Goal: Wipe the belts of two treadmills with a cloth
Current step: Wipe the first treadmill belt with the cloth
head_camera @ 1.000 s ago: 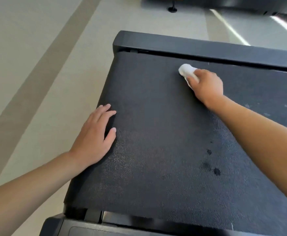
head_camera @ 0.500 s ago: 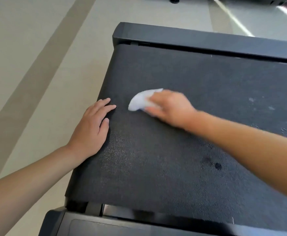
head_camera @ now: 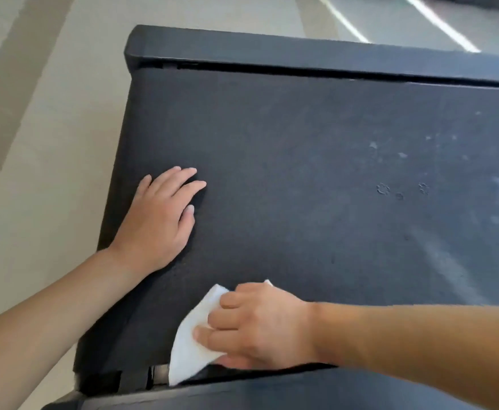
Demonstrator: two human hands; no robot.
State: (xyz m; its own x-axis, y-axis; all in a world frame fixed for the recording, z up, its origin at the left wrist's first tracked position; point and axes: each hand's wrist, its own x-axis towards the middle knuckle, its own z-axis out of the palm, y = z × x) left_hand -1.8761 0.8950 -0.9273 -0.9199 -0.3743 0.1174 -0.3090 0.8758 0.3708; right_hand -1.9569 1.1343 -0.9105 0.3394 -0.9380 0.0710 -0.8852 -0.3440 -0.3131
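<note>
**Cloth swept back to the near edge of the belt**

Since a second ago the right hand (head_camera: 260,327) has dragged the cloth (head_camera: 189,344) from the far end of the belt (head_camera: 301,173), diagonally across it, down to the near left corner. The left hand (head_camera: 156,220) has stayed planted where it was.

The white cloth now lies at the belt's near edge, its lower corner hanging over the gap between the belt and the dark frame piece (head_camera: 242,392) below. The right hand's fingers are curled over it and press it down onto the surface, thumb tucked beneath, so the cloth is gripped and pushed at once. That hold probably keeps the cloth from bunching up as it slides.

The left hand rests flat on the belt near its left side, fingers straight and holding nothing. It looks like a brace, taking the person's weight while they lean over and perhaps stopping the belt from rolling under the stroke.

Pale smudges and small ring marks (head_camera: 402,187) remain on the right part of the belt, so this belt seems unfinished. Beyond it runs the end cover (head_camera: 301,51), then light floor (head_camera: 49,143).
</note>
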